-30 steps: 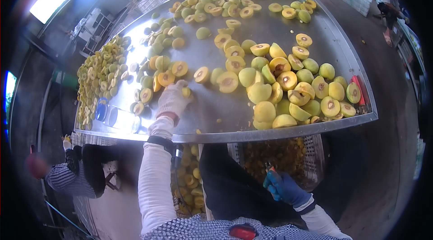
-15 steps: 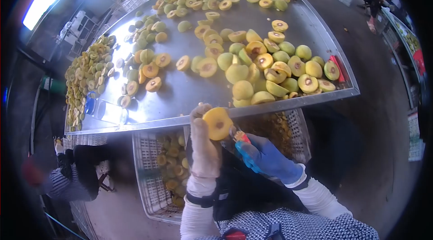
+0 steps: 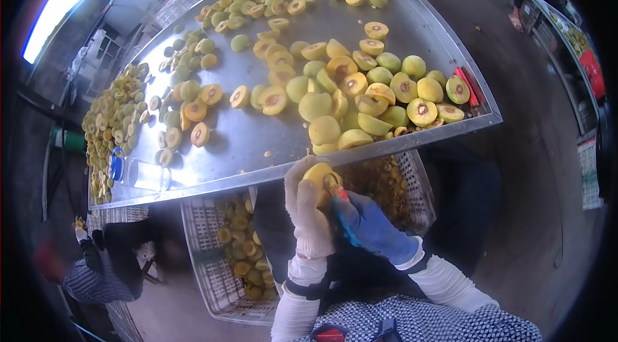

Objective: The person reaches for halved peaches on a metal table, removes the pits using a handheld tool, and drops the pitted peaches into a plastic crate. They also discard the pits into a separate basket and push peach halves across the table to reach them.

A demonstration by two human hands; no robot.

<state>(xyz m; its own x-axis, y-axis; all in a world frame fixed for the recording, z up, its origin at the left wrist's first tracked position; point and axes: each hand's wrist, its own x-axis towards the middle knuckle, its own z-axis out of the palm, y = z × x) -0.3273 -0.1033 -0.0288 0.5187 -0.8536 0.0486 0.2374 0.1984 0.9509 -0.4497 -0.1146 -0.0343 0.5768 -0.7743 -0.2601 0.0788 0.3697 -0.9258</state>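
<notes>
My left hand [image 3: 308,213], in a pale knit glove, is closed round a yellow peach half [image 3: 315,176] just below the table's front edge. My right hand [image 3: 380,223], in a blue glove, grips a red-handled pitting spoon [image 3: 342,194]. Its metal end is against the cut face of the fruit, and how deep it goes cannot be made out. Both hands are close together over my lap. Nearest them on the metal table [image 3: 257,178] lies a pile of peach halves [image 3: 360,107], several with stones showing.
A white crate [image 3: 199,265] of peach halves stands below left; another crate [image 3: 418,194] with small scraps is below right. On the table are a blue-capped clear bottle [image 3: 145,173] and a red object [image 3: 467,84]. A co-worker [image 3: 106,271] sits at left, others at upper right.
The spoon's end has moved from the peach half's edge onto its cut face. My left hand has turned the fruit, and the hands are closer together. The view has shifted slightly.
</notes>
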